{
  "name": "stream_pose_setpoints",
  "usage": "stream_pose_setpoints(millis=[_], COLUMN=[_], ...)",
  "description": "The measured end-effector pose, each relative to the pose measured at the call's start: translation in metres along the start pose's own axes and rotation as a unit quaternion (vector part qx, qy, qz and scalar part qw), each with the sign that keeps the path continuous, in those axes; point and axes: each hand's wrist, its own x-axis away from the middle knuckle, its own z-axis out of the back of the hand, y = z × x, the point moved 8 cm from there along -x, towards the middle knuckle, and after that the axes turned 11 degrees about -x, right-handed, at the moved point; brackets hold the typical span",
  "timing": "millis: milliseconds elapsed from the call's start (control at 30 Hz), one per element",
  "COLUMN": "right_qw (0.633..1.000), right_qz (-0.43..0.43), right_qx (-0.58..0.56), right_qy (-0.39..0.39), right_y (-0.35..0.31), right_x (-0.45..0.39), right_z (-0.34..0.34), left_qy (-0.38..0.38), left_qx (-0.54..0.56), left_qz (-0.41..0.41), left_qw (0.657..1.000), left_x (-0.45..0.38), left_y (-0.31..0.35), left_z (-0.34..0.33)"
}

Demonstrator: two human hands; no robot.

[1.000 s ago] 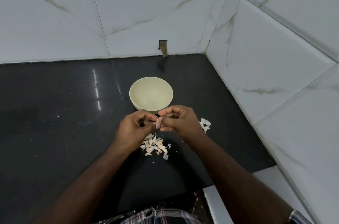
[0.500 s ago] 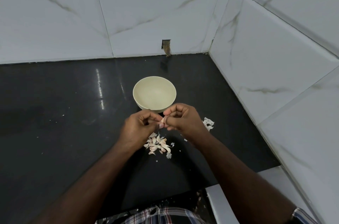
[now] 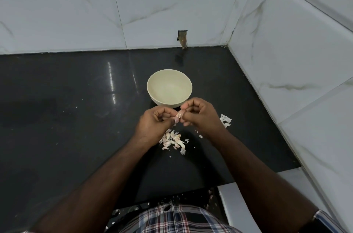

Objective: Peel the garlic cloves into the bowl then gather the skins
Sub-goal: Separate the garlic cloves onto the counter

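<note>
Garlic clove [image 3: 179, 115] is being pinched between both hands, held up off the counter [image 3: 76, 118] just in front of the bowl [image 3: 169, 89]. The left hand [image 3: 154, 124] is curled, with thumb and fingertips closed on the clove from one side, and the right hand [image 3: 200, 116] is curled the same way, gripping it from the other side. Pretty much fingertip to fingertip, so not much of the clove can be seen, only a pale bit with some skin on it.

The bowl is set on the dark counter toward its back edge, not far from the back right corner. It's a cream colour, and nothing can be made out inside it from this angle.

A loose pile of cloves and skins [image 3: 172, 140] is spread on the counter right below the hands, closer to the front edge. A smaller heap of white skins [image 3: 225, 120] is lying just past the right hand, toward the right edge of the counter. Tiny flakes are scattered around both.

White marbled wall tiles [image 3: 152, 3] are seen behind and to the right, and a checked shirt [image 3: 172, 219] is seen at the bottom.
</note>
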Motion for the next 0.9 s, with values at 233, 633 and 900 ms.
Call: stream_pose_setpoints(millis=[233,633,900], right_qw=[1.000,0.997,0.972], right_qz=[-0.012,0.010,0.031], right_qx=[-0.014,0.073,0.225], right_qy=[-0.001,0.003,0.063], right_y=[0.006,0.013,0.011], right_x=[-0.001,-0.007,-0.013], right_z=[0.003,0.011,0.058], left_qy=[-0.001,0.013,0.020], left_qx=[0.019,0.114,0.166], left_qz=[0.023,0.059,0.086], left_qw=[1.000,0.992,0.982], left_x=[0.003,0.003,-0.002], left_y=[-0.003,-0.009,-0.014], left_z=[-0.006,-0.014,-0.016])
